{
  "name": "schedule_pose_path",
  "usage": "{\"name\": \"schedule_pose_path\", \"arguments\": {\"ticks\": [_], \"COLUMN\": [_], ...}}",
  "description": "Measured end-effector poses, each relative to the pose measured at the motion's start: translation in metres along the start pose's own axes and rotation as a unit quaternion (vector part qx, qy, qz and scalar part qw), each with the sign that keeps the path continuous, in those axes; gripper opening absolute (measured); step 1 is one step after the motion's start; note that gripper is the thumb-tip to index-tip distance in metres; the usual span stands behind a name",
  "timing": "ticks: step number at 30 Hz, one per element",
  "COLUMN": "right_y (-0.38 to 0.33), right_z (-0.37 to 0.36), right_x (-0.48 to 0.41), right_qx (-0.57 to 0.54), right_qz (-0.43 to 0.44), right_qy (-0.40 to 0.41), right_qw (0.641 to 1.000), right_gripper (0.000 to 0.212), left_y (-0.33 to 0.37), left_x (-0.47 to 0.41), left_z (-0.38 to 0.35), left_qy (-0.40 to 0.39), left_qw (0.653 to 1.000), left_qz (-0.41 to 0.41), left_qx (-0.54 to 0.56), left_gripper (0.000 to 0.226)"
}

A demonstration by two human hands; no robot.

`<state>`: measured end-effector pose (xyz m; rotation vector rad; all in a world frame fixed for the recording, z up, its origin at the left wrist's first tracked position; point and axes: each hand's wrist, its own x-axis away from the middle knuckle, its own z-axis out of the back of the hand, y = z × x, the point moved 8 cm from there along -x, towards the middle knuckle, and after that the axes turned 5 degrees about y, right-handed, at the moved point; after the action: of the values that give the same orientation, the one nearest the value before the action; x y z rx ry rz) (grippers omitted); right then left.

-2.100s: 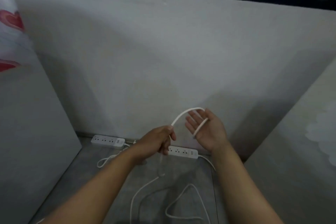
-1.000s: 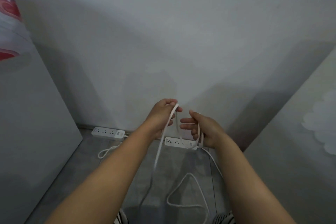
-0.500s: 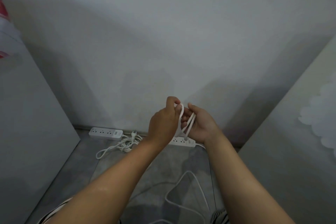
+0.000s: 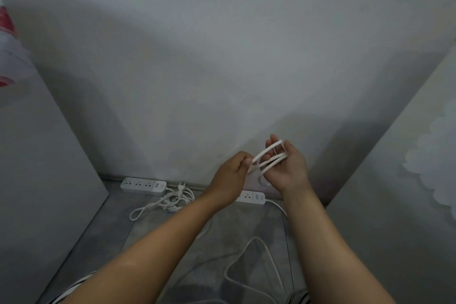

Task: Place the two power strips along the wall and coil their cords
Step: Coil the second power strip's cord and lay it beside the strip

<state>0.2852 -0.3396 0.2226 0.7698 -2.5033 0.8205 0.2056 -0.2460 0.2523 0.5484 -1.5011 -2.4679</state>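
Two white power strips lie on the grey floor against the wall. The left power strip (image 4: pixel 143 185) has its cord bundled in loops (image 4: pixel 170 200) beside it, plug on top. The right power strip (image 4: pixel 252 197) is partly hidden behind my left wrist. Its white cord (image 4: pixel 270 159) runs up into both hands. My right hand (image 4: pixel 286 168), palm up, carries several loops of that cord across its fingers. My left hand (image 4: pixel 234 173) pinches the same cord just left of the loops. More of the cord lies slack on the floor (image 4: pixel 256 264).
A pale wall (image 4: pixel 222 69) rises behind the strips. A grey panel (image 4: pixel 37 168) closes in the left side, and a light panel with a cloud pattern (image 4: pixel 407 192) closes in the right. The floor strip between them is narrow.
The hands have drawn apart and shifted right. Another turn of cord now lies across my right palm, and less slack lies on the floor than two seconds ago.
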Motion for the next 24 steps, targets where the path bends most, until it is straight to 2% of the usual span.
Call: {"name": "schedule_pose_path", "arguments": {"ticks": [4, 7, 9, 13, 16, 18, 20, 22, 24], "right_y": [0.005, 0.003, -0.003, -0.015, -0.016, -0.018, -0.02, -0.025, -0.03], "right_z": [-0.006, -0.021, -0.032, -0.037, -0.037, -0.038, -0.039, -0.038, -0.035], "right_x": [0.008, 0.016, 0.024, 0.027, 0.027, 0.029, 0.032, 0.032, 0.029], "right_qx": [-0.031, -0.053, -0.06, -0.047, -0.082, -0.094, -0.067, 0.016, 0.145], "right_qz": [-0.04, -0.078, -0.093, -0.061, -0.063, -0.067, -0.058, -0.029, 0.023], "right_qy": [-0.049, -0.124, -0.193, -0.221, -0.218, -0.226, -0.224, -0.198, -0.152], "right_qw": [0.998, 0.988, 0.975, 0.972, 0.97, 0.967, 0.97, 0.98, 0.978], "right_gripper": [0.038, 0.04, 0.042, 0.046, 0.049, 0.048, 0.042, 0.038, 0.045], "left_y": [-0.012, -0.021, -0.035, -0.073, -0.111, -0.14, -0.166, -0.171, -0.157], "left_x": [0.002, 0.007, 0.02, 0.055, 0.068, 0.065, 0.071, 0.065, 0.036], "left_z": [-0.005, -0.004, -0.012, -0.025, -0.018, -0.004, 0.007, 0.011, 0.024], "left_qy": [-0.167, -0.228, -0.299, -0.465, -0.529, -0.503, -0.489, -0.452, -0.337], "left_qw": [0.971, 0.965, 0.943, 0.852, 0.775, 0.738, 0.714, 0.743, 0.814], "left_qz": [0.093, 0.104, 0.142, 0.236, 0.255, 0.255, 0.334, 0.378, 0.358], "left_qx": [0.141, 0.082, 0.028, -0.048, -0.233, -0.37, -0.374, -0.317, -0.309], "left_gripper": [0.026, 0.037, 0.048, 0.046, 0.037, 0.039, 0.032, 0.038, 0.037]}}
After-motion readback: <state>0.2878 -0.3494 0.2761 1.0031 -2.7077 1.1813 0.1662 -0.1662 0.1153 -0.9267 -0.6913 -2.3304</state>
